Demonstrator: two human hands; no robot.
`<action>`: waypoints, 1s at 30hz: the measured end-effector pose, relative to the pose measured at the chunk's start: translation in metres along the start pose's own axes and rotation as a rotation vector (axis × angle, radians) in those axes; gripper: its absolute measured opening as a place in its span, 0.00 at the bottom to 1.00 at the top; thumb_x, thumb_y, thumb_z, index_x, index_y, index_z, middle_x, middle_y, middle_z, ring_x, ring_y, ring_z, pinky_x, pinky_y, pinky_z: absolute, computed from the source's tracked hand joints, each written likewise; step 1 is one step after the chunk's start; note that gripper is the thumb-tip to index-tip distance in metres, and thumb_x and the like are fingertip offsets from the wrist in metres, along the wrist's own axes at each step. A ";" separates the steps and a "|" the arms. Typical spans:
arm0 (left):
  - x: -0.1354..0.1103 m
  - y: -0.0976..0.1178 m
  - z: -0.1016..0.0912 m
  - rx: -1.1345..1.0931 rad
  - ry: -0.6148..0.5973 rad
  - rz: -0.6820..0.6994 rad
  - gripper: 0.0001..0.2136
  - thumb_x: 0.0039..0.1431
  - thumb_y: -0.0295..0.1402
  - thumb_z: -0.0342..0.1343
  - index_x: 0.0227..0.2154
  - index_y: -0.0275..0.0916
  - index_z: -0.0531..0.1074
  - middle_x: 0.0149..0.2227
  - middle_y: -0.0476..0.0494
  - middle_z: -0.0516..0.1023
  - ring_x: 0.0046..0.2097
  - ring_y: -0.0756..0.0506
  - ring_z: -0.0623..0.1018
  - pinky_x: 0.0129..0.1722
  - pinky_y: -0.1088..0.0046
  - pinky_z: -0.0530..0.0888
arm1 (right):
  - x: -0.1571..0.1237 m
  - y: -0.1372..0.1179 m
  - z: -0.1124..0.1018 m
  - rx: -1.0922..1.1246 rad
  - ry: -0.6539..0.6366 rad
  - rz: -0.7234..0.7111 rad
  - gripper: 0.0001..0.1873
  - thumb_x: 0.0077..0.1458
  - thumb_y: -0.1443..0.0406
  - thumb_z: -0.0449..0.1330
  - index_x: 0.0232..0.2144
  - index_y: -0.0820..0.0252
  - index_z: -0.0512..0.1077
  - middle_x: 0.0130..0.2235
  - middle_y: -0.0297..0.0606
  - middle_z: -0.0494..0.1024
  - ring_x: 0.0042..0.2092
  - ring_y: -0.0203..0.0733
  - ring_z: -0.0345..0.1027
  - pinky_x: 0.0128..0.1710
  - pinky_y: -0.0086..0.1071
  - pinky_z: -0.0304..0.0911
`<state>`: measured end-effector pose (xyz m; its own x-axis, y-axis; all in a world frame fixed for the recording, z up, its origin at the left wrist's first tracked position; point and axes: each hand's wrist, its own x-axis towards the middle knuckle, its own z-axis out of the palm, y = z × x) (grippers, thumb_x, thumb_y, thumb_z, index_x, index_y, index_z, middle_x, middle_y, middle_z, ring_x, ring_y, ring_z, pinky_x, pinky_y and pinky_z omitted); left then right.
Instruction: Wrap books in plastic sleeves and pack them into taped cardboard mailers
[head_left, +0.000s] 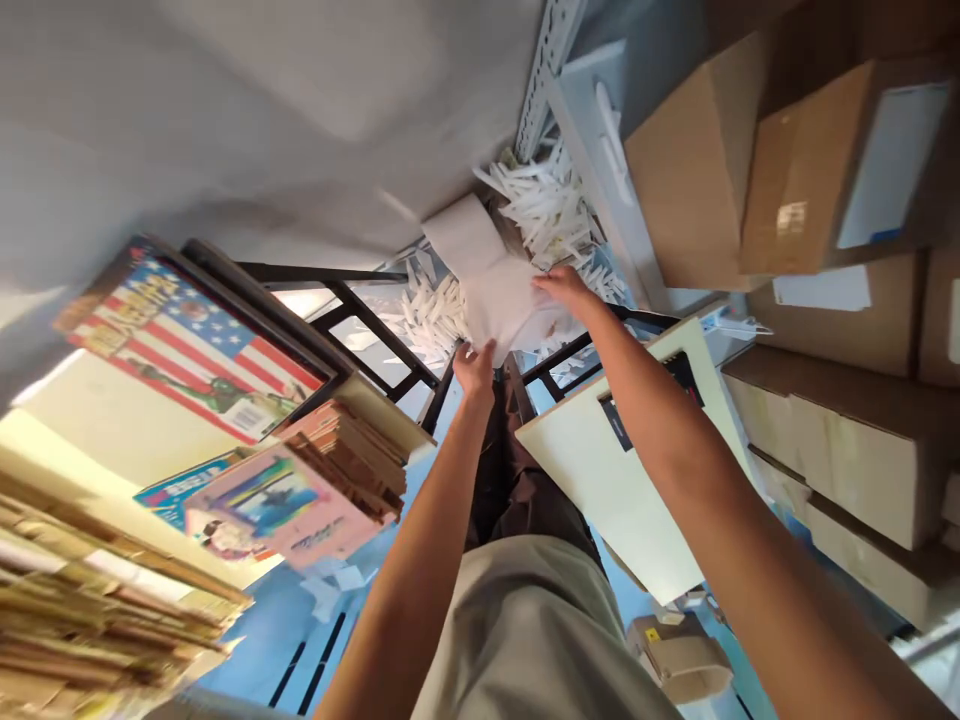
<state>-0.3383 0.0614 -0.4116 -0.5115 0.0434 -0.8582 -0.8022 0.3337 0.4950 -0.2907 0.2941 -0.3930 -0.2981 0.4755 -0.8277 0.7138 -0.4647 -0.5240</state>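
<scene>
Two bare hands reach forward, seen from above, to a blank off-white sheet (487, 275), paper or thin board, hard to say which. It is ahead of the person's dark-clad legs, between heaps of white strips (544, 200) on its left and right; it covers part of them. The left hand (474, 368) pinches its near edge, thumb and fingers together; the right hand (561, 286) is closed on its right edge, its fingertips partly hidden. To the left, a magazine (217, 345) with a flag and statue on its cover lies on a cream desk (97, 425), its title blurred. A stack of brown-edged sheets (97, 610) is cut off at lower left. To the right, the right forearm hides part of a pale panel (637, 520); cardboard boxes (814, 180) beyond run out of view.
</scene>
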 end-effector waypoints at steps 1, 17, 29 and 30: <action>-0.015 0.009 -0.003 -0.011 0.015 0.018 0.35 0.55 0.31 0.78 0.64 0.36 0.74 0.44 0.37 0.86 0.47 0.41 0.86 0.52 0.64 0.80 | -0.016 -0.006 -0.005 0.002 -0.001 -0.047 0.17 0.61 0.63 0.75 0.27 0.57 0.72 0.26 0.30 0.75 0.32 0.40 0.74 0.43 0.36 0.77; -0.201 0.115 -0.082 -0.176 -0.312 0.256 0.38 0.47 0.38 0.82 0.63 0.49 0.77 0.40 0.50 0.83 0.44 0.46 0.86 0.46 0.70 0.80 | -0.241 -0.059 -0.063 0.021 -0.178 -0.387 0.36 0.42 0.47 0.85 0.47 0.58 0.82 0.39 0.39 0.89 0.47 0.54 0.84 0.54 0.46 0.80; -0.233 0.139 -0.101 -0.165 -0.371 0.264 0.18 0.58 0.33 0.72 0.52 0.45 0.84 0.43 0.44 0.85 0.42 0.47 0.83 0.44 0.73 0.81 | -0.321 -0.036 -0.088 0.149 0.163 -0.276 0.33 0.53 0.44 0.82 0.48 0.59 0.82 0.33 0.39 0.86 0.44 0.54 0.85 0.48 0.43 0.82; -0.233 0.140 -0.100 -0.148 -0.380 0.266 0.17 0.59 0.33 0.72 0.52 0.44 0.84 0.45 0.43 0.85 0.45 0.46 0.84 0.45 0.73 0.81 | -0.320 -0.030 -0.084 0.155 0.187 -0.289 0.32 0.51 0.44 0.83 0.47 0.57 0.82 0.36 0.40 0.87 0.49 0.55 0.85 0.52 0.43 0.81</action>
<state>-0.3624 0.0034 -0.1287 -0.5781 0.4588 -0.6748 -0.7083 0.1286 0.6941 -0.1634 0.2189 -0.0954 -0.3423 0.7250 -0.5977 0.5085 -0.3919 -0.7667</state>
